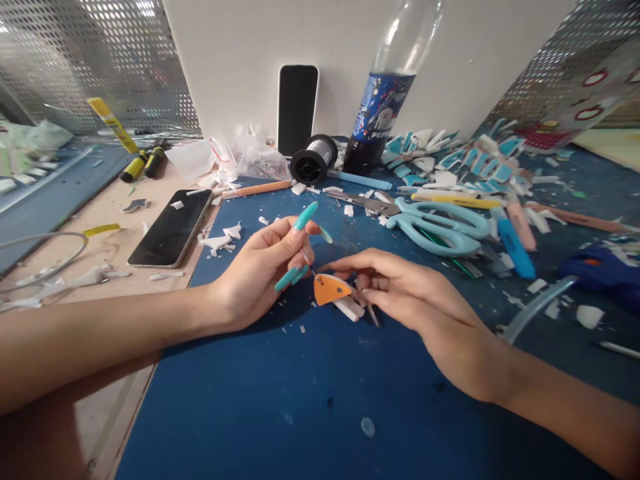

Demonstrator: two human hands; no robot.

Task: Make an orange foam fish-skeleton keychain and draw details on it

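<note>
My left hand (pixel 265 267), with long teal nails, is pinched on a thin needle-like pin (pixel 307 261) whose tip meets a small orange foam piece (pixel 331 289). My right hand (pixel 400 293) lies over the blue cutting mat (pixel 280 400) with its fingers pressing on the orange piece and a small white foam block (pixel 349 309) beside it. A second thin pin (pixel 373 315) pokes out under my right fingers. Both hands sit close together at the middle of the mat.
Teal scissors (pixel 440 227), pliers (pixel 365 203), markers (pixel 513 243), a spool of thread (pixel 314 159) and a cola bottle (pixel 380 113) lie behind the hands. One phone (pixel 173 227) lies flat at left, another (pixel 297 107) leans on the wall. A blue glue gun (pixel 600 270) is at right. Foam scraps are scattered about.
</note>
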